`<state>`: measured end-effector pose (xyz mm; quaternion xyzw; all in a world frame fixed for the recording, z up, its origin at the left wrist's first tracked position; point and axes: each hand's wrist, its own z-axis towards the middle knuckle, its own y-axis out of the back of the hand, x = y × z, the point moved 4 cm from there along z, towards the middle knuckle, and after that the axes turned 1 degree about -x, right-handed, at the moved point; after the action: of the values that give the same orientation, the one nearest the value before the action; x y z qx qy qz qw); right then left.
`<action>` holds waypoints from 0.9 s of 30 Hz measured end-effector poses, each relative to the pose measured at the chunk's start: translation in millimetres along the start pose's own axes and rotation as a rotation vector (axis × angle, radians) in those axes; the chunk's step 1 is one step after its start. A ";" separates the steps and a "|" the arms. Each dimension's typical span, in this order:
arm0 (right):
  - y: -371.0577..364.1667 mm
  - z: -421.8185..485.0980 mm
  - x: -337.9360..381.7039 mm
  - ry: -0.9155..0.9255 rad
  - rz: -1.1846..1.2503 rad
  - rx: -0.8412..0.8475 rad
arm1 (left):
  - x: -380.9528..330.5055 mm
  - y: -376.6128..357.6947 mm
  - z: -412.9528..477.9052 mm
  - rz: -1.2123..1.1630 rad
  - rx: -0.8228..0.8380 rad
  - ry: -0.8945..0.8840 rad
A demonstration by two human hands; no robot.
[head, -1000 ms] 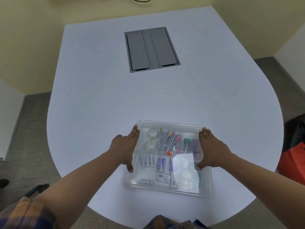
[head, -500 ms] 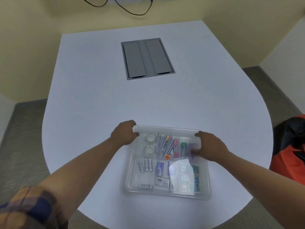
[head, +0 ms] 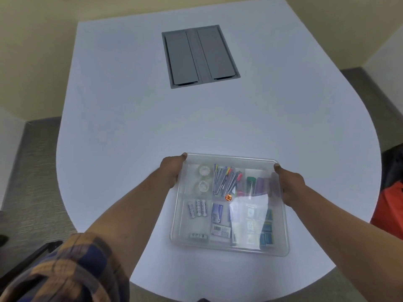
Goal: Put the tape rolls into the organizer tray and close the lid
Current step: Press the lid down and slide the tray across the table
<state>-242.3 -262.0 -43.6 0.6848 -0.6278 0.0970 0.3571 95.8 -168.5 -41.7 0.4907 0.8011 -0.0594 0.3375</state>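
A clear plastic organizer tray lies on the white table near me with its transparent lid on top. Two clear tape rolls sit in its far-left compartment, seen through the lid. My left hand grips the tray's far-left corner, thumb on the lid. My right hand grips the far-right edge, thumb at the corner. Pens, batteries, markers and small packets fill the other compartments.
A grey recessed cable hatch is set into the white table at its far middle. An orange and black bag stands off the table's right edge. Carpet floor surrounds the table.
Both hands have slid from the tray's sides up to its far corners and curled around the edges. The tray itself has stayed in place.
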 end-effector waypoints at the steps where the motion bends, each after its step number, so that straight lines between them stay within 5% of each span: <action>1: -0.1 0.7 0.6 0.007 0.007 -0.004 | 0.6 -0.2 1.5 -0.003 -0.006 -0.005; 11: -0.4 -3.9 4.3 0.147 -0.178 -0.006 | 4.3 0.4 -4.5 0.112 -0.038 -0.089; 15: 6.0 -23.0 5.8 0.490 -0.467 -0.085 | 2.4 -3.6 -21.2 0.358 0.006 -0.387; 19: 7.3 -59.5 -20.6 0.832 -0.648 -0.107 | 16.2 2.1 -52.9 0.782 -0.296 -0.792; 21: 2.6 -76.8 -40.3 0.978 -0.779 -0.097 | 29.8 -2.8 -71.1 0.883 -0.304 -0.939; 27: -3.9 -89.2 -92.1 1.043 -1.115 -0.062 | 92.3 -26.1 -90.4 1.125 -0.130 -1.064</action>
<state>-228.3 -134.9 -33.8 0.7554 0.0583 0.1956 0.6226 3.8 -74.5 -34.0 0.7082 0.1636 -0.0596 0.6842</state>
